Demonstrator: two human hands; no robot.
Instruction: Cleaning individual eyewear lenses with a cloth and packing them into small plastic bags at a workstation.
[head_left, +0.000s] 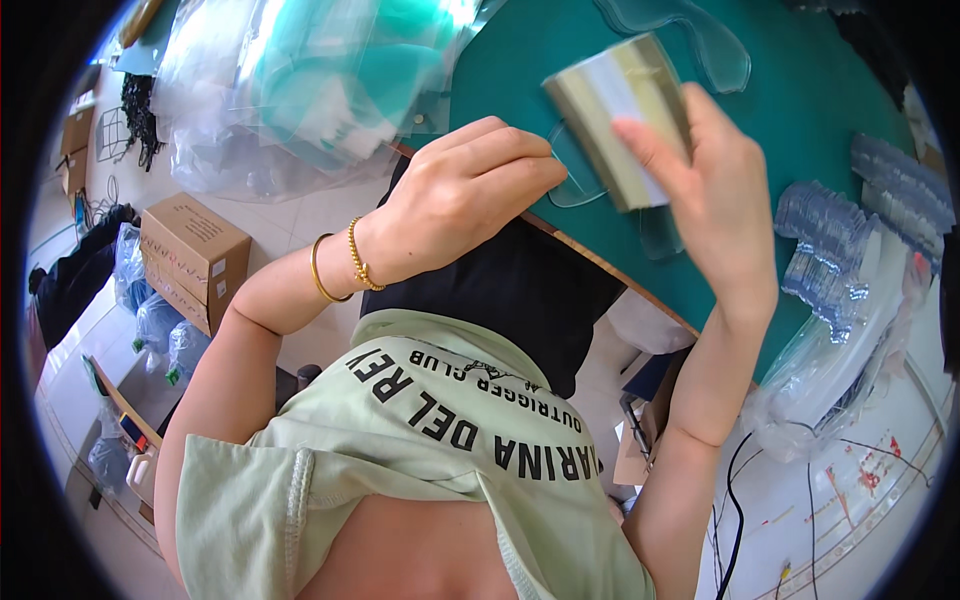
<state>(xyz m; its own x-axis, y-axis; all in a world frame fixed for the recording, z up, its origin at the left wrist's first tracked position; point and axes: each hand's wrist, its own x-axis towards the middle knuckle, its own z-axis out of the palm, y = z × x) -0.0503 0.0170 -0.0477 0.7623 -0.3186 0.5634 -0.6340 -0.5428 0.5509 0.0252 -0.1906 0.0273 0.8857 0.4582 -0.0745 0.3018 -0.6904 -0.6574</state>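
Observation:
My right hand (725, 190) grips a flat, rectangular gold pack (625, 110) with a pale silvery band down its middle, thumb on the front face. It is tilted above the green table and slightly blurred. To its left, my left hand (470, 195) is closed with fingers pressed together near the table's edge. What those fingers hold, if anything, is hidden. Right by their tips is a clear, rounded plastic piece (580, 185); I cannot tell whether they grip it. Another clear curved piece (655, 235) shows partly below the gold pack.
Clear plastic bags (290, 90) pile at the table's left. A curved clear plastic piece (715, 50) lies far back on the green table (830, 90). Stacked clear pieces (825, 235) and a plastic-wrapped bundle (840, 350) sit on the right. A cardboard box (195, 255) stands on the floor.

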